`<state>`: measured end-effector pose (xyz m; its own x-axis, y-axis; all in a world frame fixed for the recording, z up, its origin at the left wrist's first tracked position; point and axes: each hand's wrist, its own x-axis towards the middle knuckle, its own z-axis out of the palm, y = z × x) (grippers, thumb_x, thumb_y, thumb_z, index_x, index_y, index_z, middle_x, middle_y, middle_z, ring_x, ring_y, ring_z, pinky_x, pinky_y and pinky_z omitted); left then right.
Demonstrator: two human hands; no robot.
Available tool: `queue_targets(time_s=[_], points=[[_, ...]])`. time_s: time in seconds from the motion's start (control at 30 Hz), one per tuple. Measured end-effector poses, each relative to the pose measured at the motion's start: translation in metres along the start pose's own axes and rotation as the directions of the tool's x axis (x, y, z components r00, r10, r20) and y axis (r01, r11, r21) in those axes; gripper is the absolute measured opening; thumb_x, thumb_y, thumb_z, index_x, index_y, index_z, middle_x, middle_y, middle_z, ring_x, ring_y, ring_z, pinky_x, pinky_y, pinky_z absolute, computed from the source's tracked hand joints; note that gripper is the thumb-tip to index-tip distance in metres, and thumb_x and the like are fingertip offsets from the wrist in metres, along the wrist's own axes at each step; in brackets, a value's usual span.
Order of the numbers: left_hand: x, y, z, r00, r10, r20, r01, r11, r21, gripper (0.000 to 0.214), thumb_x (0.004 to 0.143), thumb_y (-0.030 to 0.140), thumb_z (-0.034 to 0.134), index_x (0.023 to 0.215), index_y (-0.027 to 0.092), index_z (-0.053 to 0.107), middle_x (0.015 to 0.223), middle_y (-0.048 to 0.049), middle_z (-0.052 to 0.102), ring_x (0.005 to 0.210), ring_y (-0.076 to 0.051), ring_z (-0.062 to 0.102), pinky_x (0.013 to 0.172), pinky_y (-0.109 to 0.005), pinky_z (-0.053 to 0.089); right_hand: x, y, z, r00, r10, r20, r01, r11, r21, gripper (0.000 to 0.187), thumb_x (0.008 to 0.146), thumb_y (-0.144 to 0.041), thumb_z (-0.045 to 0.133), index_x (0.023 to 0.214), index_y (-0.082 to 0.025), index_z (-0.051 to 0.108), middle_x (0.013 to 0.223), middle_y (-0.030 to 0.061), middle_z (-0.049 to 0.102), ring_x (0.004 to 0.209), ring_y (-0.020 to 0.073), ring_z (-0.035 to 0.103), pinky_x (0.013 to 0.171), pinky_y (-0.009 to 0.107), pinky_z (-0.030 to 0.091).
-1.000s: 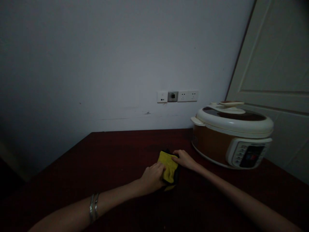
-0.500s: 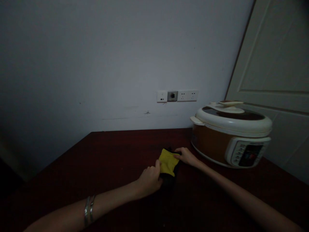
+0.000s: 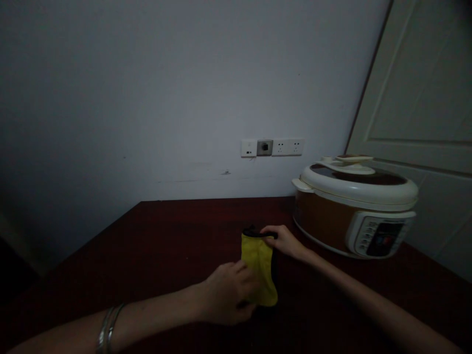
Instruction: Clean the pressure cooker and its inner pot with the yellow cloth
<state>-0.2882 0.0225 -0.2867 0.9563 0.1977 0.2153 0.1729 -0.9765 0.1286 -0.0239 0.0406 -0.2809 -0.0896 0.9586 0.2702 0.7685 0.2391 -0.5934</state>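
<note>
A yellow cloth [image 3: 263,263] with a dark border lies on the table, hanging loosely unfolded toward me. My right hand [image 3: 282,241] pinches its dark far edge at the right corner, thumb and fingers closed on it. Over the lower left part of the cloth is my left hand [image 3: 230,292], back upward and fingers bent. Its fingertips are smeared by motion, so whether they grip the cloth or only touch it does not show. Two silvery bangles [image 3: 106,329] circle my left wrist.
On the right side of the dark red table [image 3: 191,221] stands a white and brown electric cooker [image 3: 328,216], lid on, close to my right forearm. Behind the table is a pale wall with a row of sockets [image 3: 273,147]. A white door [image 3: 416,98] is at the right.
The cloth, folded up and smaller before, now spreads out longer toward me. My left hand has let go of its raised edge or slid down it, moving nearer. My right hand keeps its pinch.
</note>
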Motion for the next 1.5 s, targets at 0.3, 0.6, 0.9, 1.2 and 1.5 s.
queue_targets(time_s=[0.3,0.6,0.9,1.2,1.5], points=[[0.004,-0.038,-0.033,0.889,0.207,-0.408,-0.209,0.977,0.038,0.024,0.080,0.020,0.044,0.057,0.018,0.052,0.051,-0.0009,0.054,0.048,-0.012,0.048,0.049,-0.025,0.039,-0.087,-0.066,0.032,0.871,-0.403,0.281,0.476,0.835,-0.276,0.037,0.083,-0.013,0.047,0.116,-0.019,0.061,0.113,0.0082,0.066,0.104,0.0203,0.060,0.091,0.034,0.047],[0.020,-0.041,-0.024,0.968,0.236,0.084,-0.226,0.968,-0.113,0.051,0.089,0.033,0.043,0.136,0.014,0.043,0.145,-0.0116,0.040,0.138,-0.026,0.027,0.111,-0.042,0.027,-0.108,-0.087,0.020,0.849,-0.357,0.390,0.463,0.857,-0.224,0.042,0.087,-0.031,0.051,0.127,-0.018,0.056,0.121,0.0095,0.063,0.117,0.0244,0.054,0.100,0.040,0.043],[-0.008,-0.035,0.009,0.933,0.159,0.324,-0.088,0.971,-0.222,0.086,0.084,0.055,0.043,0.148,0.010,0.008,0.154,-0.0182,0.003,0.139,-0.034,-0.007,0.112,-0.054,0.011,-0.114,-0.062,0.028,0.888,-0.061,0.456,0.204,0.941,-0.271,0.075,0.084,-0.049,0.056,0.145,-0.038,0.014,0.152,0.0068,0.017,0.138,0.0360,0.014,0.107,0.067,0.012],[0.038,-0.049,-0.050,0.961,-0.019,0.277,0.161,0.850,-0.502,0.037,0.091,0.040,0.040,0.108,0.020,0.067,0.126,-0.0076,0.060,0.120,-0.023,0.051,0.100,-0.037,0.039,-0.132,-0.066,-0.028,0.909,-0.047,0.413,0.180,0.940,-0.290,0.059,0.083,-0.048,0.057,0.138,-0.040,0.037,0.154,0.0053,0.011,0.139,0.0367,0.010,0.106,0.065,0.020],[0.173,-0.098,-0.152,0.915,-0.377,0.143,0.365,0.628,-0.687,0.049,0.085,0.048,0.043,0.116,0.010,0.048,0.113,-0.0196,0.061,0.080,-0.022,0.066,0.070,-0.033,0.051,-0.148,-0.063,-0.211,0.646,-0.134,-0.752,-0.242,0.897,-0.369,0.040,0.084,-0.045,0.052,0.118,-0.025,0.057,0.104,0.0090,0.069,0.089,0.0248,0.066,0.081,0.042,0.053]])
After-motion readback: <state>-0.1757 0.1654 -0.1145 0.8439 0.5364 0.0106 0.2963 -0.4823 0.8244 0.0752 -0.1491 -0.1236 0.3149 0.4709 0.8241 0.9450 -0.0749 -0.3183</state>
